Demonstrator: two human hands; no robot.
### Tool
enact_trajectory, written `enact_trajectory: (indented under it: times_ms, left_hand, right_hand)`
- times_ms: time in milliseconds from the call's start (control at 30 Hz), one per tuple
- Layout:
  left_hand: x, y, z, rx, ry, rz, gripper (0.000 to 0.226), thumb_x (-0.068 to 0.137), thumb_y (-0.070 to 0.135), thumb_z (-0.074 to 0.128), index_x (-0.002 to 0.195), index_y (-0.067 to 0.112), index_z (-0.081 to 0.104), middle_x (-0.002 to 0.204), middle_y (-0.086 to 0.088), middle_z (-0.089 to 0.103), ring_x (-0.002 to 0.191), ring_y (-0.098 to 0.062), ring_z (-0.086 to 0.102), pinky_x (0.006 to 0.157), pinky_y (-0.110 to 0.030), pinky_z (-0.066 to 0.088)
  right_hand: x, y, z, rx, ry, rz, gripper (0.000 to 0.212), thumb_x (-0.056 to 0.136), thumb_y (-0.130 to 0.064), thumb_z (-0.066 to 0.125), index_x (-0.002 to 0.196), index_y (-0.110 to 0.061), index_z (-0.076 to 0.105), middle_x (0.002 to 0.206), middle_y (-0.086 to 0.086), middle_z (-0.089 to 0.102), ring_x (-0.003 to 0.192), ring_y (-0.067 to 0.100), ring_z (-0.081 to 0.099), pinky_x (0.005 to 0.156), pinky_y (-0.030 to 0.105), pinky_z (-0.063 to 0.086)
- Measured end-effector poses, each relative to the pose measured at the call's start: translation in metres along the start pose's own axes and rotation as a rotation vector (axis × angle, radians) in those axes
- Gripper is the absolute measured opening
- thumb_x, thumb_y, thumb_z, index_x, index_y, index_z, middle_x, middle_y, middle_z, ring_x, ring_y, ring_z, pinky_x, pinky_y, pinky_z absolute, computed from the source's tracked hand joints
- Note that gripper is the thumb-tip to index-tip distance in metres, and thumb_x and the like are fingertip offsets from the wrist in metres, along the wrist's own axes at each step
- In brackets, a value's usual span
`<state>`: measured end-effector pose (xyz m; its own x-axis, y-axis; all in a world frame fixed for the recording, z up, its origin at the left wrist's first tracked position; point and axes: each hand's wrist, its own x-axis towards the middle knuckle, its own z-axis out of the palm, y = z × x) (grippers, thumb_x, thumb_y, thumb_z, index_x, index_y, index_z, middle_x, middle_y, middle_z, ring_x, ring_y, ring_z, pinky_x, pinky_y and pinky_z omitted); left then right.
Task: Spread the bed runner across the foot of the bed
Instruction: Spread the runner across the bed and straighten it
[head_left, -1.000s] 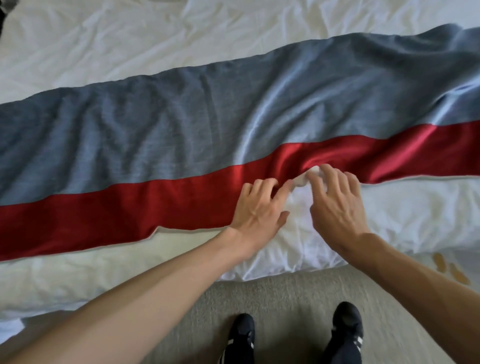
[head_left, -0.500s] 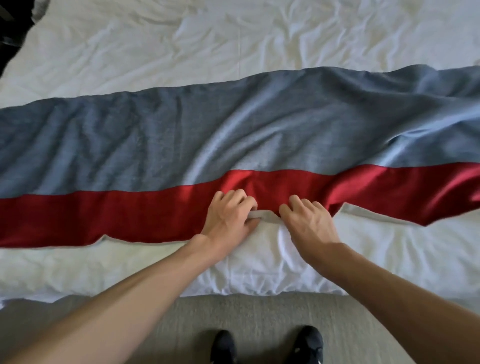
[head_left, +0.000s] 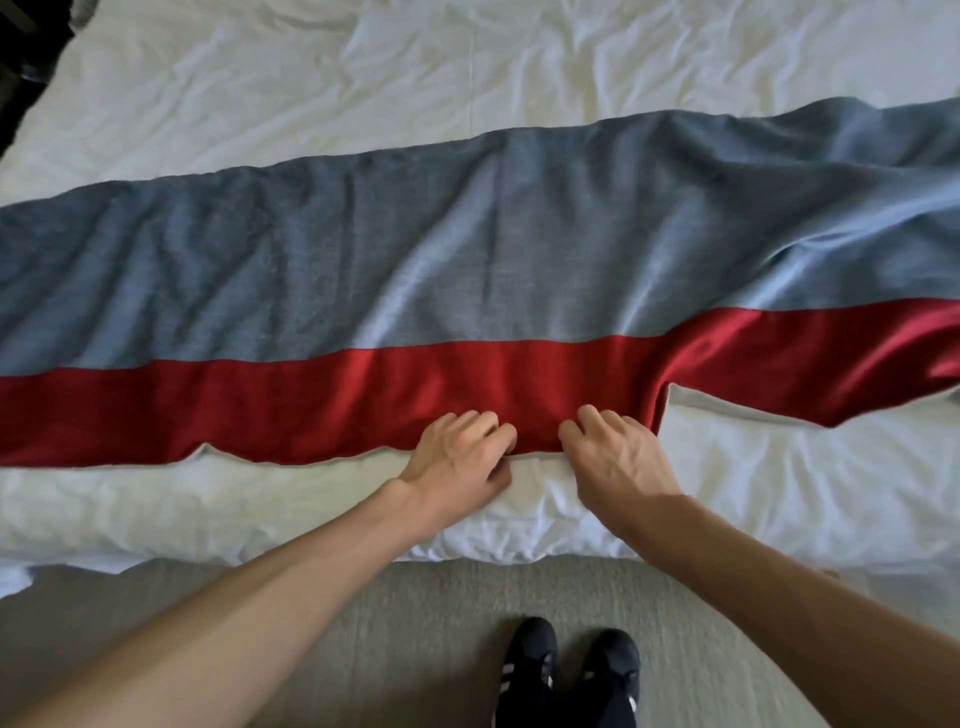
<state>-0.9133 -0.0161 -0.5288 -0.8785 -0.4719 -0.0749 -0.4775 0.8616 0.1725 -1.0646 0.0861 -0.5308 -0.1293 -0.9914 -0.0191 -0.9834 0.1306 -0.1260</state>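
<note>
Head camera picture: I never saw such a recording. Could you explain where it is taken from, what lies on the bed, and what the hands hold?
There is no machine here. A person wears a camera on the head, so you look down along the arms. The left hand and the right hand grip the near red edge of the bed runner, a long grey and red cloth lying across the white bedding. Below are the person's black shoes on the carpet.
</note>
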Motion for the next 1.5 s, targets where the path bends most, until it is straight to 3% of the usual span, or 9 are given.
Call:
enact_trajectory:
  times_ms: [133, 400, 700, 900, 1100, 1233, 1333, 1400, 1500]
  left_hand:
    - [-0.006, 0.005, 0.002, -0.003, -0.068, 0.010, 0.014, 0.062, 0.021, 0.065, 0.071, 0.014, 0.057, 0.063, 0.001, 0.053, 0.056, -0.022, 0.053, 0.051, -0.029, 0.040]
    - [0.034, 0.026, -0.007, -0.025, 0.048, 0.027, 0.024, 0.077, 0.034, 0.053, 0.080, 0.012, 0.062, 0.072, -0.001, 0.058, 0.063, -0.021, 0.055, 0.058, -0.035, 0.044]
    - [0.077, 0.067, -0.007, -0.069, 0.121, 0.115, 0.027, 0.077, 0.034, 0.061, 0.088, 0.010, 0.064, 0.081, -0.004, 0.061, 0.071, -0.023, 0.057, 0.062, -0.037, 0.045]
    - [0.096, 0.113, 0.003, 0.014, 0.094, 0.162, 0.038, 0.073, 0.033, 0.061, 0.103, 0.009, 0.063, 0.100, -0.005, 0.059, 0.088, -0.025, 0.055, 0.074, -0.039, 0.044]
    - [0.126, 0.157, 0.010, 0.154, 0.000, 0.075, 0.034, 0.082, 0.027, 0.049, 0.113, 0.013, 0.056, 0.110, -0.001, 0.057, 0.106, -0.024, 0.049, 0.088, -0.040, 0.036]
    - [0.143, 0.178, 0.011, 0.210, -0.044, 0.063, 0.015, 0.087, 0.025, 0.050, 0.092, 0.016, 0.062, 0.092, -0.002, 0.059, 0.091, -0.024, 0.054, 0.082, -0.040, 0.038]
    - [0.141, 0.194, 0.017, 0.171, -0.054, -0.004, 0.004, 0.081, 0.018, 0.063, 0.080, 0.014, 0.064, 0.079, -0.004, 0.060, 0.075, -0.025, 0.057, 0.069, -0.039, 0.042]
    - [0.139, 0.202, 0.025, 0.162, -0.071, -0.082, 0.007, 0.087, 0.017, 0.056, 0.090, 0.016, 0.063, 0.087, -0.003, 0.059, 0.083, -0.025, 0.056, 0.073, -0.038, 0.038]
    - [0.140, 0.213, 0.031, 0.140, -0.064, -0.179, 0.012, 0.089, 0.015, 0.051, 0.096, 0.018, 0.060, 0.093, 0.000, 0.057, 0.087, -0.023, 0.054, 0.074, -0.035, 0.034]
  right_hand:
    - [-0.011, -0.004, -0.001, -0.005, -0.039, -0.051, 0.037, 0.031, 0.010, 0.073, 0.054, -0.011, 0.053, 0.051, 0.005, 0.050, 0.041, 0.023, 0.049, 0.042, 0.029, 0.043]
    - [-0.014, 0.013, -0.014, 0.022, 0.079, -0.010, 0.010, 0.058, -0.012, 0.062, 0.061, -0.011, 0.053, 0.065, 0.008, 0.052, 0.060, 0.028, 0.048, 0.058, 0.037, 0.039]
    - [-0.032, 0.069, -0.022, -0.078, 0.187, 0.176, 0.019, 0.058, 0.000, 0.060, 0.075, -0.009, 0.059, 0.075, 0.009, 0.054, 0.067, 0.030, 0.050, 0.060, 0.039, 0.041]
    - [-0.054, 0.116, -0.026, -0.214, 0.079, 0.266, 0.023, 0.053, 0.007, 0.063, 0.068, -0.009, 0.057, 0.067, 0.009, 0.054, 0.065, 0.030, 0.051, 0.064, 0.042, 0.042]
    - [-0.066, 0.163, -0.043, -0.257, -0.134, 0.212, 0.025, 0.049, 0.005, 0.073, 0.063, -0.010, 0.060, 0.064, 0.009, 0.058, 0.069, 0.030, 0.056, 0.075, 0.043, 0.044]
    - [-0.069, 0.186, -0.050, -0.231, -0.173, 0.119, 0.021, 0.056, -0.002, 0.071, 0.071, -0.013, 0.062, 0.071, 0.006, 0.061, 0.074, 0.028, 0.058, 0.082, 0.041, 0.043]
    - [-0.077, 0.200, -0.049, -0.224, -0.201, 0.061, 0.022, 0.052, -0.004, 0.073, 0.067, -0.015, 0.062, 0.068, 0.003, 0.060, 0.067, 0.025, 0.059, 0.074, 0.036, 0.045]
    - [-0.085, 0.208, -0.050, -0.225, -0.176, 0.042, 0.026, 0.041, -0.001, 0.074, 0.057, -0.016, 0.060, 0.058, 0.002, 0.058, 0.055, 0.023, 0.057, 0.059, 0.032, 0.045]
    - [-0.094, 0.217, -0.049, -0.195, -0.144, 0.008, 0.026, 0.036, 0.004, 0.068, 0.052, -0.014, 0.058, 0.052, 0.002, 0.055, 0.048, 0.023, 0.054, 0.052, 0.029, 0.044]
